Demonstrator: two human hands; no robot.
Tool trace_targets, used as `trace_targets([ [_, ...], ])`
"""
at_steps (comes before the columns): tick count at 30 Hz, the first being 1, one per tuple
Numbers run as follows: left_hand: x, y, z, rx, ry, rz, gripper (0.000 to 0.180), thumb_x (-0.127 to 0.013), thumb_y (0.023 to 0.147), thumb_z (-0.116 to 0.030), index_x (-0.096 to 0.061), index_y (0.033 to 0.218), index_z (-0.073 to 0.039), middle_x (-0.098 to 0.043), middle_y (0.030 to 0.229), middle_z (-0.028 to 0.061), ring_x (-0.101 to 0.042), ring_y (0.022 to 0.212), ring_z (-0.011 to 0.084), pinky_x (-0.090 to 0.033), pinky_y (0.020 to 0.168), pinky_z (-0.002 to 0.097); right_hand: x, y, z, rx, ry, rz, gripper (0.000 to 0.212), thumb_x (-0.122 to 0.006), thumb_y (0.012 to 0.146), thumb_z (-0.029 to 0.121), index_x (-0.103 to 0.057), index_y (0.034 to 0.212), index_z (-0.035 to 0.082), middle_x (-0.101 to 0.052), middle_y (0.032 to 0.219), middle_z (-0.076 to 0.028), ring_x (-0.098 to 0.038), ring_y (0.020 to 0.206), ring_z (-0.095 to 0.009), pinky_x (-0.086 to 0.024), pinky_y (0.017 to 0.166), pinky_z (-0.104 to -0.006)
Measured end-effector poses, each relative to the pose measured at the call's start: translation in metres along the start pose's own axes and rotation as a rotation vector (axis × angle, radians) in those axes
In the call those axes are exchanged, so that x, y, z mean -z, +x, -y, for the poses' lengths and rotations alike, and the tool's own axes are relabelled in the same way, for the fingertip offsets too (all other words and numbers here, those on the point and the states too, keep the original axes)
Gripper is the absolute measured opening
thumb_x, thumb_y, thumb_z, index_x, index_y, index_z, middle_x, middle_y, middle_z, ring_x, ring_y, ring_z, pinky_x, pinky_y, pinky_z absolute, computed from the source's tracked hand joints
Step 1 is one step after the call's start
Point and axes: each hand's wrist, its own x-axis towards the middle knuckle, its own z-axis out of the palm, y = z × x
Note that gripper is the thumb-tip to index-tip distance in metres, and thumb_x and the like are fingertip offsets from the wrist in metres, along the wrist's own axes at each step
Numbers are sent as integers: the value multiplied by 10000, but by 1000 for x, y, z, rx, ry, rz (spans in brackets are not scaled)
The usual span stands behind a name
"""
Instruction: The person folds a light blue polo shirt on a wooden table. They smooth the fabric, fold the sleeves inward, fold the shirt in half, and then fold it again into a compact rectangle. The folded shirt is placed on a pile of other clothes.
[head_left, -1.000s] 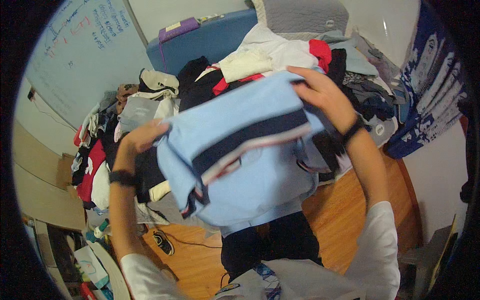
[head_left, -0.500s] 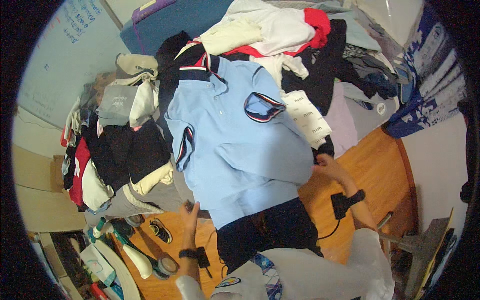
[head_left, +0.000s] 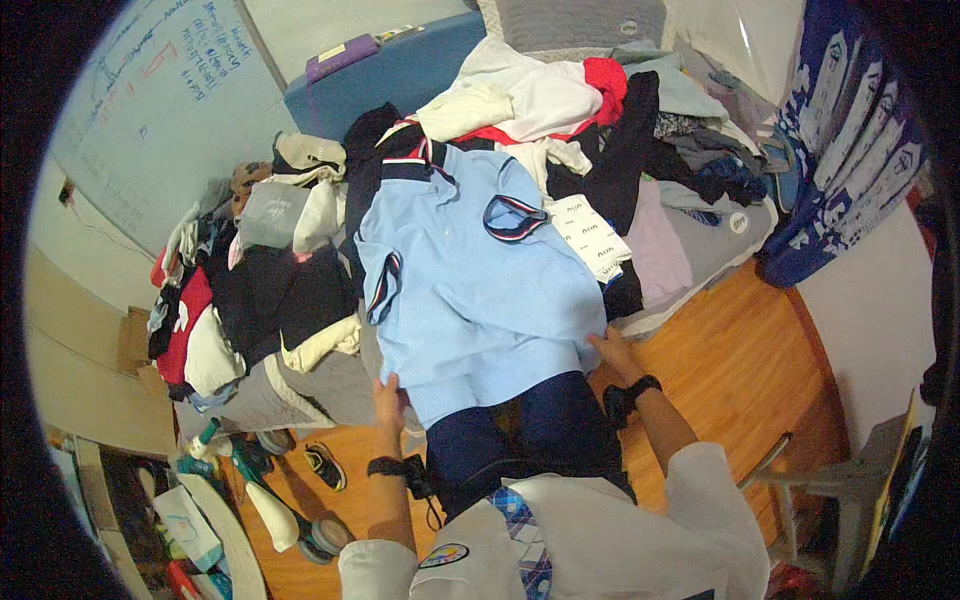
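A light blue polo shirt (head_left: 470, 290) lies spread out front up, its dark collar with red and white trim pointing away from me. Striped cuffs edge both short sleeves. My left hand (head_left: 390, 402) pinches the left corner of the hem, fingers closed on the cloth. At the hem's right side, my right hand (head_left: 615, 355) grips the fabric, its fingertips partly hidden. The lower part of the shirt hangs toward my legs in dark trousers (head_left: 560, 420). A white printed cloth or packet (head_left: 590, 238) lies against the shirt's right side.
Heaped clothes cover the bed (head_left: 280, 390): a dark pile (head_left: 270, 290) at left, a white garment (head_left: 525, 80) with red at the back. Blue patterned curtain (head_left: 850, 140) hangs at right. A grey chair (head_left: 850, 490), a shoe (head_left: 325, 466) and a wheeled item (head_left: 330, 535) stand on the wooden floor (head_left: 740, 370).
My right hand has moved in to the shirt's hem, and the hem is pulled straighter and flatter. My left hand still holds its corner. The view has shifted slightly.
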Motion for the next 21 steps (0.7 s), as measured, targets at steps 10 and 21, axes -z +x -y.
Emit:
trace_targets([
  [10, 32, -18, -68, -399, -106, -41, 243, -500, 792, -191, -523, 886, 32, -547, 797, 39, -489, 701, 118, -382, 620, 247, 45, -8, 76, 408, -236, -359, 206, -535, 749, 123, -507, 912, 1, -548, 816, -97, -520, 716, -188, -414, 633, -273],
  [21, 71, 29, -101, 287, -118, 124, 511, -474, 793, -361, -394, 1118, 24, -465, 1085, 164, -485, 949, 270, -420, 779, 358, 71, -7, 38, 65, 417, 163, 281, -514, 769, 83, -452, 1034, 12, -533, 948, -99, -524, 821, -198, -436, 709, -305],
])
